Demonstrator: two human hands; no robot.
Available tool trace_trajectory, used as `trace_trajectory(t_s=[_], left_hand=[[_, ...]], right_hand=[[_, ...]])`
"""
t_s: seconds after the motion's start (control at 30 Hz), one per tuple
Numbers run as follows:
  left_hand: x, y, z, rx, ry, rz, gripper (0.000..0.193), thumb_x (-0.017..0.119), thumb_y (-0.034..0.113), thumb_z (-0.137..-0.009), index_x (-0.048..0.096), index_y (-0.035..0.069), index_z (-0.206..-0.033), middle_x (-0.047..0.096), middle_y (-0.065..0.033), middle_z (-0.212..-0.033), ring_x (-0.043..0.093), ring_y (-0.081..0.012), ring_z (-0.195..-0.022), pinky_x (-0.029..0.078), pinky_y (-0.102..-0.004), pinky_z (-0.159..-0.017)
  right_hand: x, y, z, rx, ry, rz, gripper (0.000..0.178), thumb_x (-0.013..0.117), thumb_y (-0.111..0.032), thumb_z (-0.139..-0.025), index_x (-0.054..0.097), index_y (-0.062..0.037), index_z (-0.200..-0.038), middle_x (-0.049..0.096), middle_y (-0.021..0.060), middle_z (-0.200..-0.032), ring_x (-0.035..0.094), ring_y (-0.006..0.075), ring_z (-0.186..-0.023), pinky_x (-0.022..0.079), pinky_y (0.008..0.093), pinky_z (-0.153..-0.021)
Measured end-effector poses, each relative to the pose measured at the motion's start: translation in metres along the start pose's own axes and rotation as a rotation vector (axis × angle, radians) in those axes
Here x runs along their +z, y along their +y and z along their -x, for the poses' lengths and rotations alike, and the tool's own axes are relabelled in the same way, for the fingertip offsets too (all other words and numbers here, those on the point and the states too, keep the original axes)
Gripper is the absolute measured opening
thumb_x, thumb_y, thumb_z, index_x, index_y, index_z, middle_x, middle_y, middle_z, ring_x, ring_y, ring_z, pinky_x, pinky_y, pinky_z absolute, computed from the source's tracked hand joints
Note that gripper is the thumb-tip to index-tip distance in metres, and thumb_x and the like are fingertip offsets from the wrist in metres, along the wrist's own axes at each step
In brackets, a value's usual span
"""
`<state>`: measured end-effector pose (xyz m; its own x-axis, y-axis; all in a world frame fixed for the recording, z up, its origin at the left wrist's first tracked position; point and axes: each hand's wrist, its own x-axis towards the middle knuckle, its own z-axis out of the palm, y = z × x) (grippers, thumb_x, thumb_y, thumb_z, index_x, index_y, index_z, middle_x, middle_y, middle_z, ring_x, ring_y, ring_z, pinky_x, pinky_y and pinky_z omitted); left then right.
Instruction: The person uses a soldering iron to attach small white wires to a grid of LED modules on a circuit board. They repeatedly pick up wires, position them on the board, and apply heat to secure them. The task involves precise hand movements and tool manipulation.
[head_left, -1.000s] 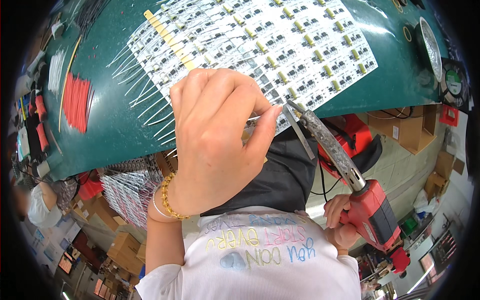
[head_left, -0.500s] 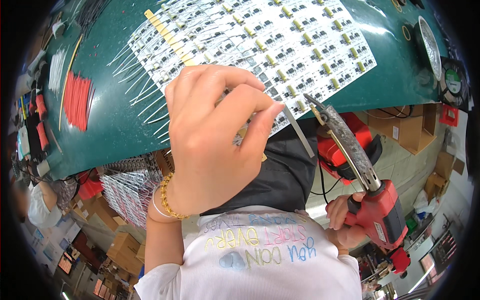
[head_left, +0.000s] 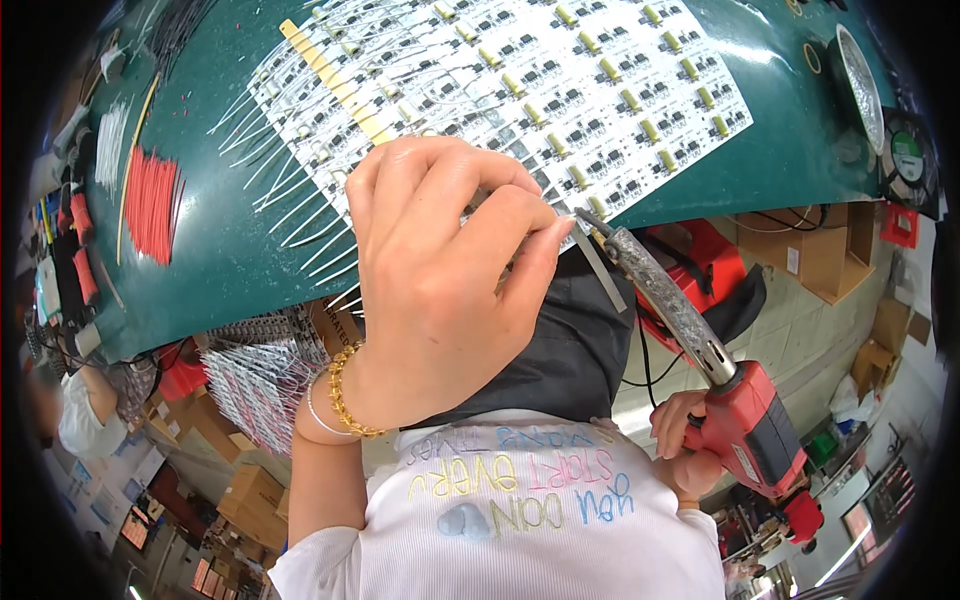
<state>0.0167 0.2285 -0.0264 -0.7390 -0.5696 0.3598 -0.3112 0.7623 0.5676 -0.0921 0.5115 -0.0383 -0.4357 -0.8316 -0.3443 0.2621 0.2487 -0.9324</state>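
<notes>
My left hand (head_left: 440,270) is over the near edge of a white circuit board panel (head_left: 690,152). Its thumb and forefinger are pinched together; whatever is between them is too small or hidden to tell. In my right hand (head_left: 684,440) is a red soldering gun (head_left: 757,425), its tip close beside the left fingertips at the board's edge. Rows of dark chips and yellow parts cover the panel. White wires (head_left: 295,228) stick out from its left side, and a yellow strip (head_left: 330,75) lies across it. A thin grey strip (head_left: 603,272) juts past the near edge.
Red wires (head_left: 152,208) and white wires (head_left: 112,148) lie on the green table (head_left: 220,285) at the left. A metal bowl (head_left: 857,90) and a spool (head_left: 905,155) are far right. Wired boards (head_left: 255,380) are stacked below the table; a cardboard box (head_left: 815,250) is right.
The soldering gun's tip has moved left and slightly down, closer to my left fingertips. My left hand has shifted slightly right and down, still pinched. The panel has shifted slightly left.
</notes>
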Motion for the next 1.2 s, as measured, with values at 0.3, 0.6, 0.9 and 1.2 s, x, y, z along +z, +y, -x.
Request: trace_trajectory(t_s=[0.3,0.6,0.9,1.2], left_hand=[[0.002,0.002,-0.001,0.005,-0.002,-0.008,0.014,0.074,0.002,-0.062,0.062,0.008,-0.068,0.059,-0.0017,-0.077,0.053,-0.0216,-0.08,0.038,-0.0336,-0.075],[0.0,0.001,-0.001,0.01,-0.015,0.036,0.015,0.073,0.002,-0.063,0.062,0.008,-0.072,0.058,-0.0026,-0.079,0.052,-0.023,-0.08,0.037,-0.0359,-0.078],[-0.072,-0.048,-0.057,0.248,0.092,-0.421,0.011,0.066,0.005,-0.073,0.06,0.005,-0.082,0.058,-0.0086,-0.08,0.053,-0.0286,-0.079,0.04,-0.0368,-0.071],[-0.061,-0.19,-0.191,0.503,-0.137,-0.869,0.015,0.059,0.006,-0.076,0.062,0.006,-0.091,0.057,-0.0079,-0.086,0.054,-0.0244,-0.089,0.044,-0.0347,-0.081]], right_hand=[[0.016,-0.006,-0.004,-0.121,0.05,-0.018,0.06,0.062,-0.056,-0.077,0.048,-0.0026,-0.102,0.053,0.0037,-0.056,0.052,0.0177,-0.05,0.044,0.0324,-0.055],[0.032,-0.017,-0.029,-0.369,0.334,0.227,0.057,0.062,-0.056,-0.076,0.055,-0.0001,-0.084,0.051,0.0031,-0.054,0.049,0.0169,-0.049,0.041,0.0321,-0.051],[-0.054,-0.062,-0.021,-0.856,0.371,0.787,0.047,0.065,-0.048,-0.075,0.053,-0.0032,-0.065,0.051,0.0063,-0.054,0.048,0.0187,-0.047,0.038,0.0326,-0.049],[-0.011,-0.044,-0.042,-0.996,0.586,0.957,0.041,0.068,-0.028,-0.076,0.057,0.0069,-0.093,0.059,0.011,-0.078,0.056,0.0162,-0.059,0.043,0.0266,-0.056]])
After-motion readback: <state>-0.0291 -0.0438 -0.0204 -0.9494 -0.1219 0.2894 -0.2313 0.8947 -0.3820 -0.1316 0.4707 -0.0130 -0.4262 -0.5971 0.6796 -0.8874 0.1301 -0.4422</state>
